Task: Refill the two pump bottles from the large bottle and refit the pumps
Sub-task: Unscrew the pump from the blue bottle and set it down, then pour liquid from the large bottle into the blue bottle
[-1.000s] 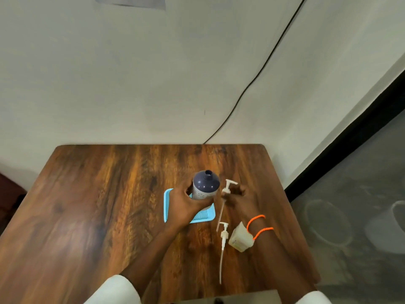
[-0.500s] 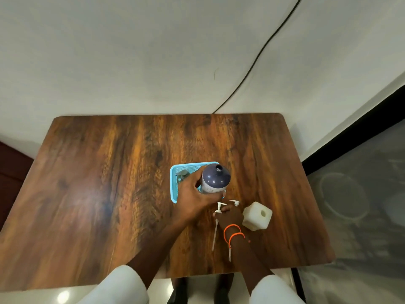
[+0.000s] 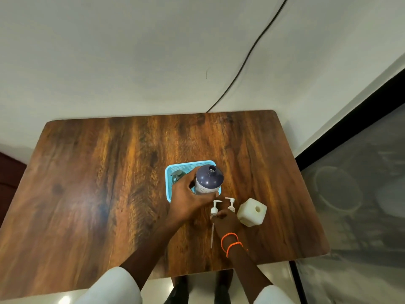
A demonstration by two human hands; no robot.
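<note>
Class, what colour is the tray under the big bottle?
Light blue tray, clearest in the head view.

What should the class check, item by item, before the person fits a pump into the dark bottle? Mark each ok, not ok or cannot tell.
1. Dark bottle mouth uncapped: ok.
2. Bottle upright and steadied: ok, left hand grips its side as it stands in the blue tray.
3. Pump in hand: ok, right hand is on the left pump; grip partly hidden.
4. Second pump within reach: ok, beside the first.
5. Dark bottle filled: cannot tell, it is opaque.
6. White bottle open: ok, its mouth shows.
</note>
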